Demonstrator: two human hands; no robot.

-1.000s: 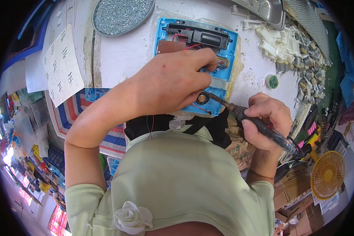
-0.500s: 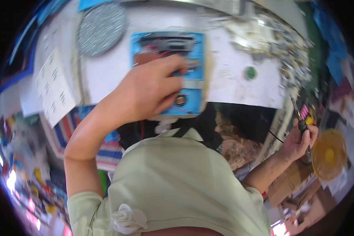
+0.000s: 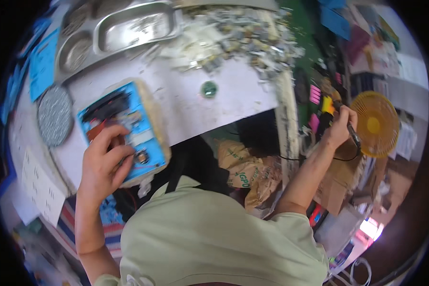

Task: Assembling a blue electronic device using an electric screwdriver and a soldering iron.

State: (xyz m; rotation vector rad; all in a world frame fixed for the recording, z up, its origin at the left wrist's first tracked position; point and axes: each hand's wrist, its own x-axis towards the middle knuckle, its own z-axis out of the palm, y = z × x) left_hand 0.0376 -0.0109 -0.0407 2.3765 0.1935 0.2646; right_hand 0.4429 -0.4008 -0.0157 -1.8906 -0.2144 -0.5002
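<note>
On the white tabletop lies a blue plastic housing (image 3: 151, 148) with a black part (image 3: 113, 106), wires and a round metal component (image 3: 141, 156) inside. My left hand (image 3: 105, 159) rests over its near left side. The fingers are curled in a pinch, and what they hold, if anything, is hidden. Beside the fingertips shows a reddish-brown piece (image 3: 95, 130). Off to the right, past the table edge, my right hand (image 3: 339, 128) grips a soldering iron (image 3: 354, 136) by its dark handle. Its cord loops back under my wrist, and its tip points away from me among cluttered things.
Many small metal parts (image 3: 252, 40) are heaped at the back, beside a steel compartment tray (image 3: 93, 56). A small green round container (image 3: 209, 89) stands mid-table. A grey round disc (image 3: 55, 116) lies left. At right are a yellow basket (image 3: 391, 109) and cardboard boxes (image 3: 338, 186).
The view has swung right, so the table and housing sit further left. My right hand has carried the soldering iron further out beside the yellow basket. My left hand stays at the housing.
</note>
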